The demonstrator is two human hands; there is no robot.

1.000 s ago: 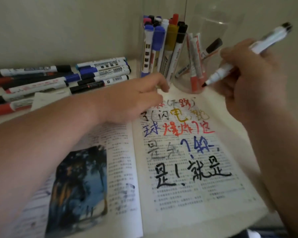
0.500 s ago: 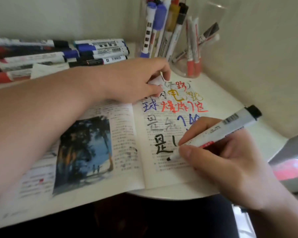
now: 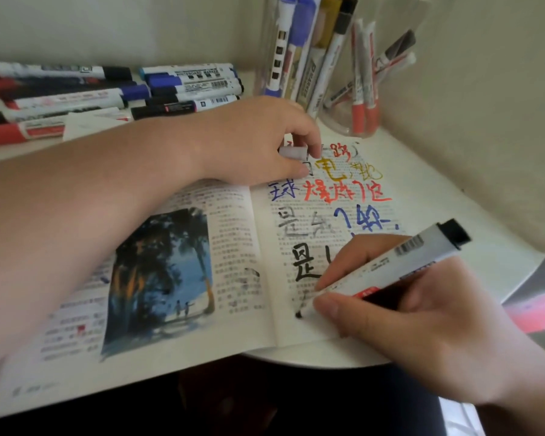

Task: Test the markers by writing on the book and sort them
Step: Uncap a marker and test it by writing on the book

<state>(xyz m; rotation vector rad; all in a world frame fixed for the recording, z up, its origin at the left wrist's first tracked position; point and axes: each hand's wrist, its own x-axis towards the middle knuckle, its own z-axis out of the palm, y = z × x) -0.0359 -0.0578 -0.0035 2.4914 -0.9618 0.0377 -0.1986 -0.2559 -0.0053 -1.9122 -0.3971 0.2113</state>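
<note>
An open book (image 3: 227, 322) lies on the white table, its right page covered in black, blue, red and yellow handwriting. My right hand (image 3: 422, 322) grips a white marker (image 3: 390, 265) with a black end, its black tip touching the lower part of the right page. My left hand (image 3: 252, 143) rests at the top of the book and pinches a small pale marker cap (image 3: 293, 152) between thumb and fingers. Several markers (image 3: 107, 92) lie in a row on the table behind the book.
Two clear cups stand at the back right: one (image 3: 268, 51) packed with several upright markers, one (image 3: 337, 121) holding red-tipped and black ones. A wall closes the back and right. The table's rounded front edge (image 3: 312, 360) sits under the book. A red and grey object (image 3: 538, 309) lies at far right.
My right hand has come down from beside the cups to the lower right page, and the marker's tip now touches the paper. The left hand has stayed at the book's top with the cap.
</note>
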